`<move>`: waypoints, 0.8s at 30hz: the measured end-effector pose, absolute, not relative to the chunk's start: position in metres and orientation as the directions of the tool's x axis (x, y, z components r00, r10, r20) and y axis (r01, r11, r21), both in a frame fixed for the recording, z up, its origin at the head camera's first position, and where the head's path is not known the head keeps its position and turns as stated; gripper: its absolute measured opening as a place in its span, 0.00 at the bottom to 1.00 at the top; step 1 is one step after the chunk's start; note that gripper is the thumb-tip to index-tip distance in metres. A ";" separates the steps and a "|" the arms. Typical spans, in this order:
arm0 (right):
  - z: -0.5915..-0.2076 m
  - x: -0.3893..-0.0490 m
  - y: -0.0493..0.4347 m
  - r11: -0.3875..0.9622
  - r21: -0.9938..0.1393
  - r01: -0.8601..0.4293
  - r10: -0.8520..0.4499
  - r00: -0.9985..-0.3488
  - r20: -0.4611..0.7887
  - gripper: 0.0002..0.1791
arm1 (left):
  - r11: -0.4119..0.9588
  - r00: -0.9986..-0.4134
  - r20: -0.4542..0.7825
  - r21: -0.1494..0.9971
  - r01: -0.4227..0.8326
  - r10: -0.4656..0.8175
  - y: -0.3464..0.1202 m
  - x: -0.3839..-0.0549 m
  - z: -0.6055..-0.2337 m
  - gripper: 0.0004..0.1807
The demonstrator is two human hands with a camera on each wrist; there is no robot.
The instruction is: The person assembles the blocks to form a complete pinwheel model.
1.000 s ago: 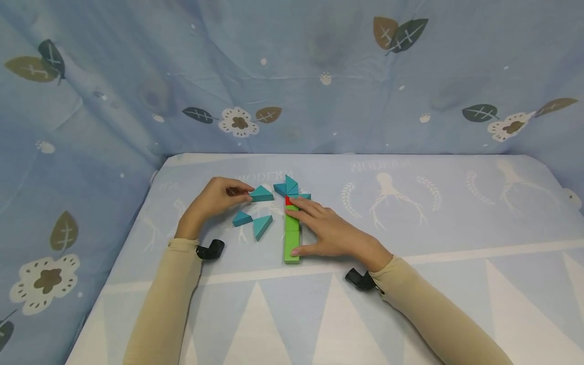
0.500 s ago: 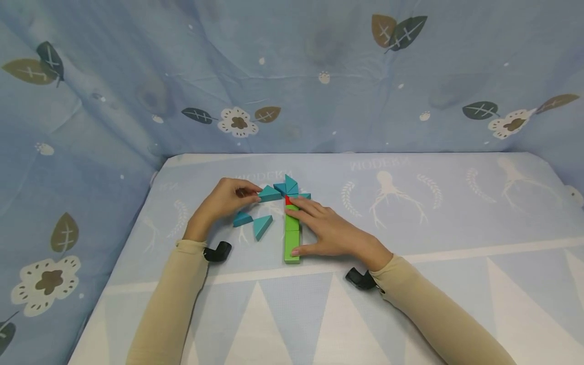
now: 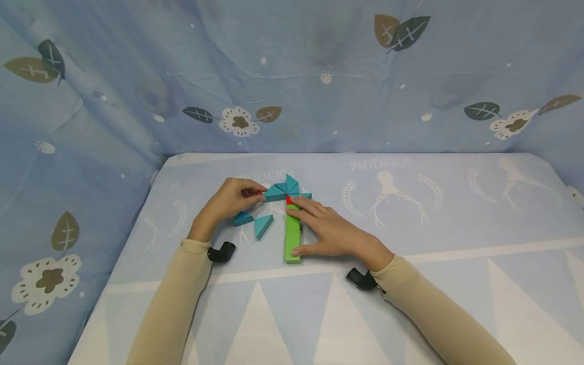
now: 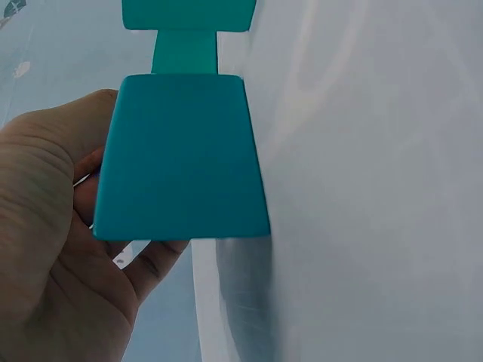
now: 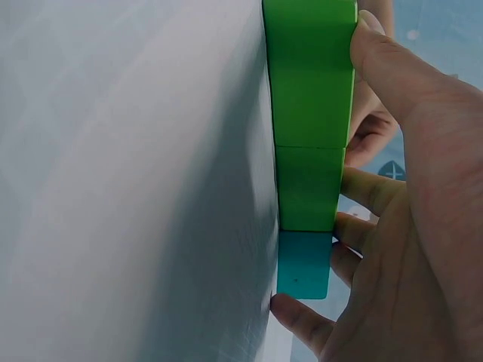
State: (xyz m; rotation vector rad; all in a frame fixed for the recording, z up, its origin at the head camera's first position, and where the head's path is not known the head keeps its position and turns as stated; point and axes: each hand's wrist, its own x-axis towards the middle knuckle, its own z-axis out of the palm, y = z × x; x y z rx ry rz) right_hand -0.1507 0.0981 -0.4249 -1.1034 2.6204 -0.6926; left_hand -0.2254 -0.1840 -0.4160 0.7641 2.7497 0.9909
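Observation:
Thumb and fingers of my left hand pinch a teal triangular block, which lies against a cluster of blue-teal triangular blocks. In the left wrist view the teal block's face hides part of the fingertips. Below the cluster are a small red block and a column of green blocks. My right hand rests on that column with spread fingers, thumb near its front end. The right wrist view shows the thumb and fingertips touching the green blocks and a teal block beyond.
Two loose teal triangular blocks, one darker and one lighter, lie between my left hand and the green column. A patterned blue cloth hangs behind the table.
My left hand has slid the teal triangular block to the right until it meets the cluster. The right hand stays in place on the green column.

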 end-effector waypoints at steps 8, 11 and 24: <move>-0.425 -0.151 0.097 0.608 -0.499 -0.618 -0.718 -0.696 -0.013 0.53 | 0.654 -0.864 0.060 0.628 0.422 0.500 -0.182 -0.224 -0.416 0.13; -0.425 -0.151 0.098 0.608 -0.497 -0.619 -0.718 -0.696 -0.012 0.53 | 0.651 -0.863 0.064 0.628 0.426 0.502 -0.182 -0.224 -0.416 0.13; -0.426 -0.151 0.098 0.600 -0.502 -0.623 -0.720 -0.694 0.001 0.53 | 0.650 -0.862 0.065 0.630 0.426 0.503 -0.182 -0.225 -0.417 0.13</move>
